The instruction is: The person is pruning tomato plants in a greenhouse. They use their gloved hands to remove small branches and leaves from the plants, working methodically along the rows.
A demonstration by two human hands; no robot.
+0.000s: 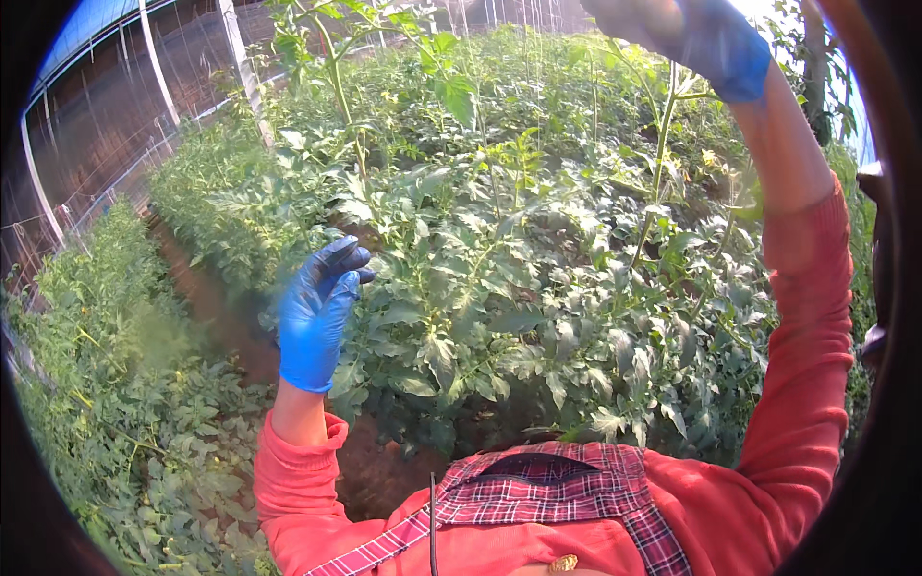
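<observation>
My left hand [317, 313], in a blue disposable glove, is raised at left of centre beside the tomato foliage [446, 309]. Its fingers are loosely curled, and nothing shows in them. High at the upper right, my right hand [702, 47] wears the same kind of glove. That hand is blurred and cut off by the top edge, so its fingertips and anything in them are hidden. Just below it rises a tall tomato stem [663, 144]; whether they touch I cannot tell. Another tall tomato stem [338, 90] leans at upper left of centre.
A bare soil path [194, 288] runs between the leafy rows on the left. White posts [245, 72] and a dark greenhouse side wall [137, 86] stand beyond. Thin vertical strings [536, 43] hang at the back. A plaid apron [533, 497] covers my chest.
</observation>
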